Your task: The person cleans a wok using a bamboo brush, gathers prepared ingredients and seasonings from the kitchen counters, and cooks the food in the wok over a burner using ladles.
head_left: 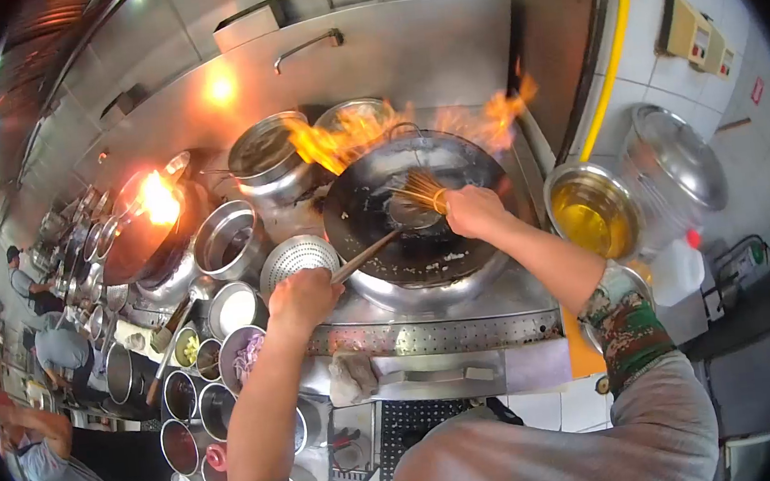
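Note:
My left hand (303,301) is wrapped round the wooden handle (366,258) of a ladle whose metal bowl (417,211) lies inside a large black wok (359,208). In my right hand (477,213) is a bundled bamboo brush (421,191), its bristles spread over the ladle's bowl. White bits stick to the wok's lower inside surface. Flames (329,144) rise behind the wok's rim on both sides. A perforated round strainer (297,260) sits just left of the wok, close to my left hand.
Pots (267,150) stand behind and left of the wok. A pot of yellow oil (591,219) is at the right. Small bowls (182,447) of ingredients are at lower left. Another wok (140,250) flames farther left. Other people (64,350) stand along the left. A folded cloth (352,377) hangs at the front edge.

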A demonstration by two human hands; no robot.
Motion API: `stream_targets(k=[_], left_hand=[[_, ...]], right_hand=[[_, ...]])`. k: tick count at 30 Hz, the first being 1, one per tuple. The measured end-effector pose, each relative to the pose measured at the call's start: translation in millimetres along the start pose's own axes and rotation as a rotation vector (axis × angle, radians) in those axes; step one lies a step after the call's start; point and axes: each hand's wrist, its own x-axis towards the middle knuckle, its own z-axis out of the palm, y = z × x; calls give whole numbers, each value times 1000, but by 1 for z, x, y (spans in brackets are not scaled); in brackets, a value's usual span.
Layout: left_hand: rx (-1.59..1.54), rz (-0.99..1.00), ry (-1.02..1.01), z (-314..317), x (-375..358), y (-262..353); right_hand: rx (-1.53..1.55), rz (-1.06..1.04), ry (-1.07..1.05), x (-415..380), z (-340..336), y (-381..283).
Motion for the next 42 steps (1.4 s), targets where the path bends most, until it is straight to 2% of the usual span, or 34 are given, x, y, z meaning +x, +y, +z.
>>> stream_targets(k=[3,6,9,13,16,19,21,23,25,26,27,31,34,36,37,38,39,41,42], left_hand=[[-30,-11,-21,3,4,0],[-32,-12,6,-5,-1,4],[72,-24,70,-7,3,12],[123,-44,30,-14,10,17],[227,-44,90,-20,16,24],[314,-5,156,-24,18,30],[392,65,246,-36,17,38],[421,75,211,-43,20,47],[410,-7,108,-53,24,58],[416,-5,106,-55,24,61],[417,-3,83,-59,25,62],[348,7,83,-59,36,57],[300,16,63,-79,31,53],[388,-20,71,-90,24,56],[468,-51,60,-88,18,57],[528,39,306,-74,9,45],[535,42,305,-57,5,30],[426,-86,245,-14,3,-3],[337,-39,105,11,7,-25]], right_hand=[[-20,-33,78,-10,0,-7],[-71,-44,-34,-5,-9,1],[-85,-58,2,-15,-25,-11],[-84,-76,-87,-11,-6,10],[-87,-13,14,-29,-38,-9],[-78,-28,-126,-24,-20,12],[-81,-24,-84,-26,-38,7],[-88,-19,-49,-26,-32,9],[-10,-58,-114,-22,-7,23],[-114,-58,-166,-30,-24,18],[-131,4,-109,-31,-39,14],[-71,-31,86,-34,-33,13],[-68,7,-16,-31,-32,28],[-151,63,-20,-27,-59,31],[-203,80,-20,-34,-81,28],[-178,93,29,-40,-91,35],[-130,104,51,-43,-97,48],[106,6,218,-59,-104,56],[169,13,195,-63,-102,53]])
